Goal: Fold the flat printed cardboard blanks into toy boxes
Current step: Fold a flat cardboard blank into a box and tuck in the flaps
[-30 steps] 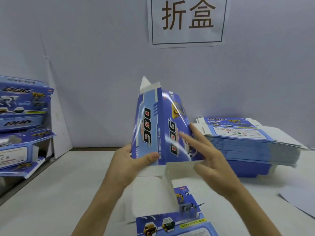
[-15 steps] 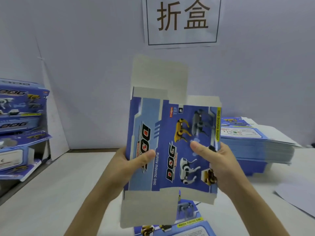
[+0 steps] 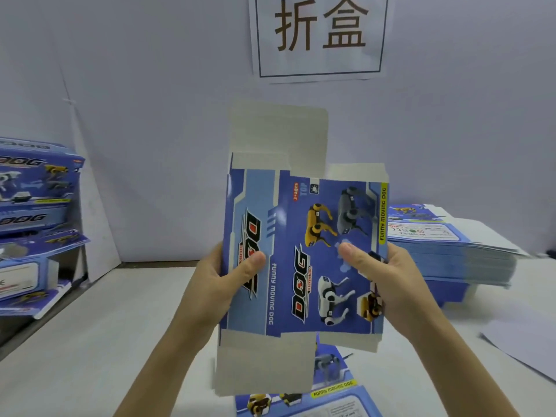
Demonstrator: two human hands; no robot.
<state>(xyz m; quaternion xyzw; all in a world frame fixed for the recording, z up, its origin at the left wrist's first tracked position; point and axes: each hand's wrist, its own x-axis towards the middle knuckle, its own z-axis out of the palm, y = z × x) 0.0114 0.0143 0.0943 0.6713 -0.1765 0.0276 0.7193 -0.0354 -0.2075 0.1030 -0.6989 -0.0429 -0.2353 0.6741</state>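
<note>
Above the white table (image 3: 90, 341), your left hand (image 3: 210, 281) and right hand (image 3: 388, 284) pinch opposite edges of the blue printed cardboard blank (image 3: 301, 257); uneven squeezing risks creasing panels off their score lines.

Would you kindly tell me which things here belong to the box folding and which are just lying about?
Job: held blank, gripped by left hand and right hand; stack of flat blanks; spare blank below; folded boxes at left.
Lying about: wall sign; loose white sheet.
</note>
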